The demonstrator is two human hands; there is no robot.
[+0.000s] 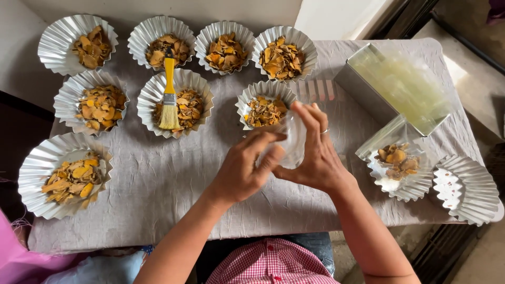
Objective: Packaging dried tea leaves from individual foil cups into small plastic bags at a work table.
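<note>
A small clear plastic bag (291, 143) was held just above the middle of the cloth-covered table (173, 194), pinched between both of the person's hands. The left hand (243, 168) gripped it from one side with thumb and fingers closed on the film, while the right hand (314, 158), a ring on one finger, curled around the other side, apparently working the thin plastic apart at its mouth.

Just behind the bag stood a fluted foil cup (264, 105) of dried orange-yellow slices, the nearest of eight such filled cups set out in loose rows across the left and far parts of the table, each within easy reach. A yellow-handled pastry brush (169, 94) rested bristles-down across one cup (176, 102) in the second row, parked where it would not touch the cloth.

To the right, a metal tin (363, 87) held a stack of clear bags, tilted toward the worker as though for quick picking. Near it, one cup of slices already sat inside a clear bag (397, 163), and an empty foil cup (465, 189) lay just beside that at the table's edge. The person's red-checked shirt (271, 265) showed at the near side.
</note>
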